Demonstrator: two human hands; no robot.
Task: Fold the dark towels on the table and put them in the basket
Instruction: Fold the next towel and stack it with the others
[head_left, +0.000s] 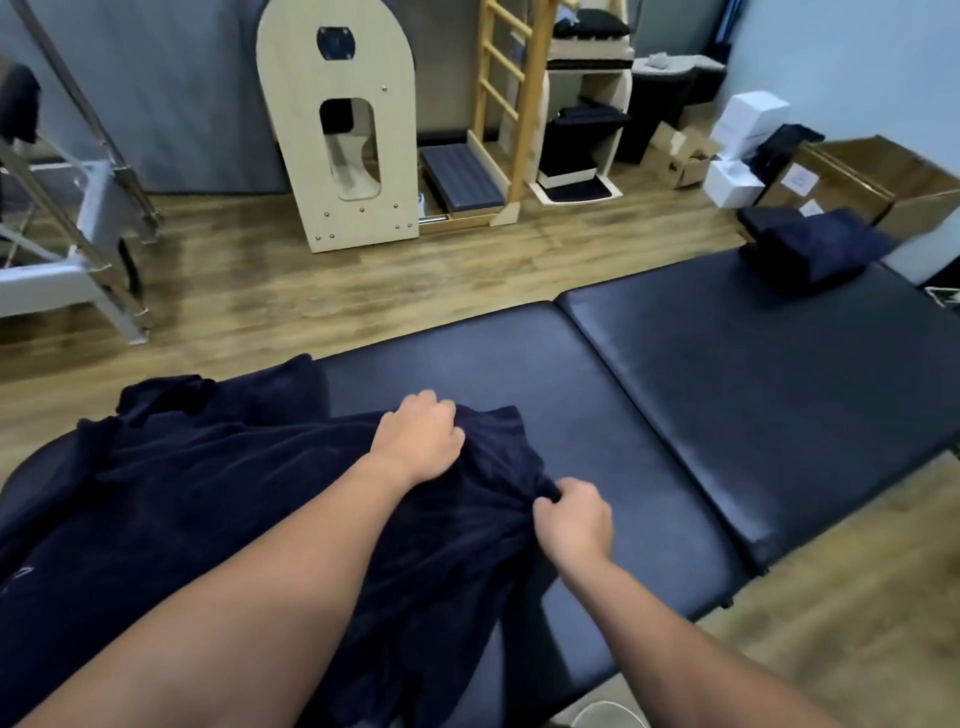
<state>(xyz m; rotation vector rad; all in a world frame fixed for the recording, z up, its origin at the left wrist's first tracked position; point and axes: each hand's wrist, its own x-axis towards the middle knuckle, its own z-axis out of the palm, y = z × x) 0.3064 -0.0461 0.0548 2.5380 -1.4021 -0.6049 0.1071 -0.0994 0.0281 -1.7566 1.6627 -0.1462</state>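
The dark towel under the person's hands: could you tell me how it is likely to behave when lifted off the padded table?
The dark towel will probably go limp and drape, since it already lies in soft bunched folds. It looks plush and large, so likely fairly heavy for cloth. Gripped by the left hand and right hand at one edge, the rest would probably drag across the table.

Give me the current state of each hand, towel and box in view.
Left hand: gripping the unfolded towel.
Right hand: pinching the towel's edge.
Unfolded dark towel: rumpled, spread over the table's left end.
Folded dark towel: lying at the table's far right end.
Padded table: flat.
Cardboard box: open.
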